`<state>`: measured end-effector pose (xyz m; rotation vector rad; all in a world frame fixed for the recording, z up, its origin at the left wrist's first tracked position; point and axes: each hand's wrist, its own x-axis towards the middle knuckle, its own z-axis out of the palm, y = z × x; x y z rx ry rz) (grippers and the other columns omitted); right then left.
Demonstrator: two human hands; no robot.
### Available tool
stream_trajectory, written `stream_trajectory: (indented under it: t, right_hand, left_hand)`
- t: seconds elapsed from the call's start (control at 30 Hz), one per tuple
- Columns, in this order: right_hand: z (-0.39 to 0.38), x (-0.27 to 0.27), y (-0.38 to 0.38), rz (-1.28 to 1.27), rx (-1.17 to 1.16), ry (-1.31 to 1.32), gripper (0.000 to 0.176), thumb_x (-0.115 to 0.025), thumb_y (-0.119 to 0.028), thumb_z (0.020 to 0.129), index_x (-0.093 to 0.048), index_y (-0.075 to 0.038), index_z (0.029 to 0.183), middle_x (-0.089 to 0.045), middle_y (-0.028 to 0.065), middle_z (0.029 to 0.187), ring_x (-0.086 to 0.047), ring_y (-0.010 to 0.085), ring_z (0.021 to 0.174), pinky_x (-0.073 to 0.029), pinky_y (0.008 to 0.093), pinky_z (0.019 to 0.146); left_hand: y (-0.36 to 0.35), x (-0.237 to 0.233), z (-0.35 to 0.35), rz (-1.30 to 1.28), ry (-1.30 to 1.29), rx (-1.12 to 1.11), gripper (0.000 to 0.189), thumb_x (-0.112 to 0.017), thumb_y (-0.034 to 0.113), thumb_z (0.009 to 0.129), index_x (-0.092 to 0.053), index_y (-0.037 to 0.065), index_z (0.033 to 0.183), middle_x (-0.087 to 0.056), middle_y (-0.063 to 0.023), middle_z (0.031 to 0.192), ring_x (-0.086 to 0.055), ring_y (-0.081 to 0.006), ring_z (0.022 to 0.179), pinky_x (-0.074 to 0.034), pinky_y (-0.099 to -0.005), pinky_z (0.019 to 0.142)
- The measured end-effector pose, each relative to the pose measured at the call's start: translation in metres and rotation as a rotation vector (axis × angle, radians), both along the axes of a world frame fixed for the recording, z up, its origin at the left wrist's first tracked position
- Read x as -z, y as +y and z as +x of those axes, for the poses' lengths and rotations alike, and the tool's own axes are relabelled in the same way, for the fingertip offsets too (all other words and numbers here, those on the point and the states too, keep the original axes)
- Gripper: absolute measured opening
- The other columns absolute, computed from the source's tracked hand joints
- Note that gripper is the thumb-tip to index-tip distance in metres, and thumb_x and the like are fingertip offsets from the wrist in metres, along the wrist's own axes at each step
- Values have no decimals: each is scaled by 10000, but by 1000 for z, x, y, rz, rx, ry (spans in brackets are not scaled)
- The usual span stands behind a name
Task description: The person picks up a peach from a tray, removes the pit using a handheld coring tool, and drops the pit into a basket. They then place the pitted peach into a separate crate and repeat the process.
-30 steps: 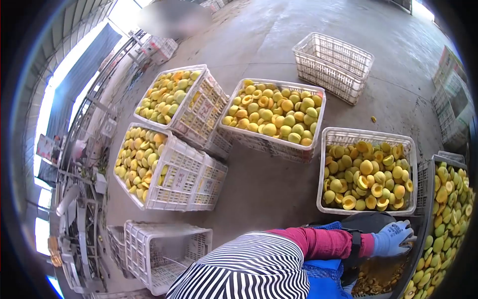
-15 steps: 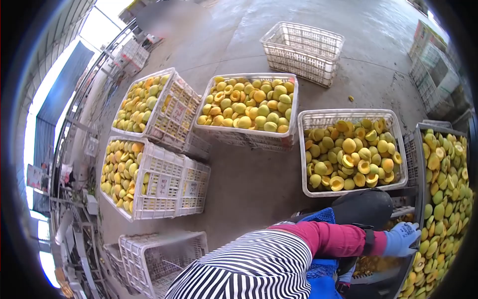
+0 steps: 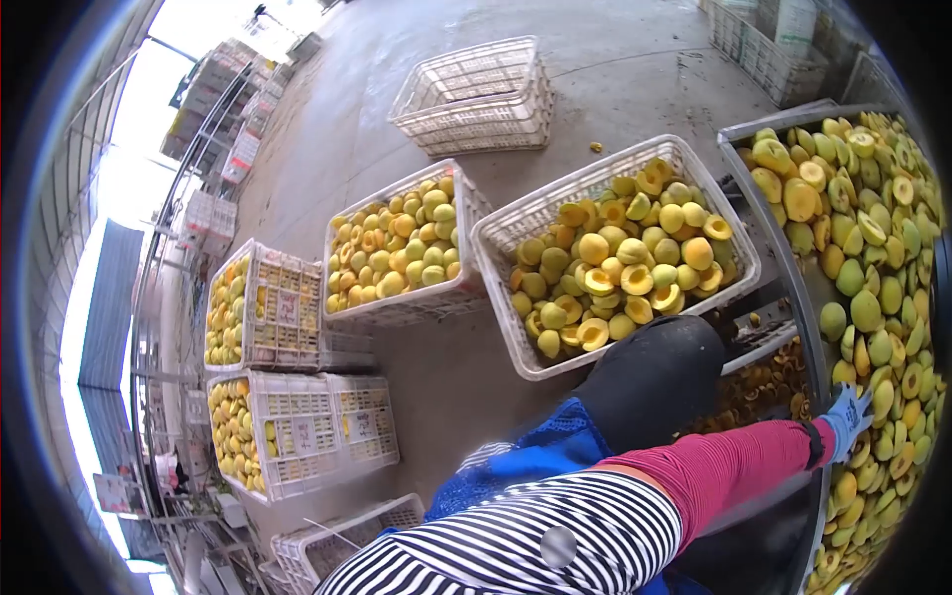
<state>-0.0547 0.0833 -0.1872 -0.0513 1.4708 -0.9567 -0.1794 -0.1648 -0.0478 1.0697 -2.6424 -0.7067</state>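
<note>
My left hand (image 3: pixel 848 416), in a blue glove below a red sleeve, reaches right to the metal rim (image 3: pixel 788 268) of a long trough heaped with yellow peach halves (image 3: pixel 873 268). Its fingers are spread and lie against the fruit at the trough's edge, with nothing gripped in them. My right hand is out of view. A striped shirt, a blue apron (image 3: pixel 526 456) and a black-clad knee (image 3: pixel 654 377) fill the bottom middle.
A white crate (image 3: pixel 496 288) of peach halves stands on the concrete floor just beyond the knee. Three more filled crates (image 3: pixel 397 248) lie to the left, with empty stacked crates (image 3: pixel 476 94) behind. Brown pits (image 3: pixel 764 387) lie under the trough. An empty crate (image 3: pixel 347 540) is at bottom left.
The view has swung to the right and tilted, bringing the trough of peach halves into fuller view. My left hand has slid from the trough's rim onto the fruit at its edge.
</note>
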Motion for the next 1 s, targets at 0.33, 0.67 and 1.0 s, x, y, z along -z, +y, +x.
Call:
stream_trajectory:
  t: [0.33,0.67,1.0]
  right_hand:
    - [-3,32,-13,-156,103,-43,378,-560,-411,890,-536,-74,1059,-591,45,668,-560,154,486,-466,290,414]
    - [-19,-75,-32,-150,291,-162,302,-487,-366,938,-530,-106,1087,-525,34,567,-488,137,386,-399,274,339]
    - [-39,-147,-31,-858,23,1310,143,-543,-50,862,-524,34,977,-565,215,854,-566,338,645,-441,383,542]
  left_hand:
    - [-27,-46,28,-206,-128,258,496,-698,453,688,-607,169,1084,-469,-164,1111,-559,-302,954,-486,-434,718]
    - [-33,-53,-7,-77,18,197,408,-703,373,732,-604,85,1003,-626,-126,916,-628,-284,840,-498,-369,701]
    - [99,-6,161,951,676,-248,357,-542,279,919,-576,-22,1106,-638,-58,951,-570,-98,859,-463,-255,765]
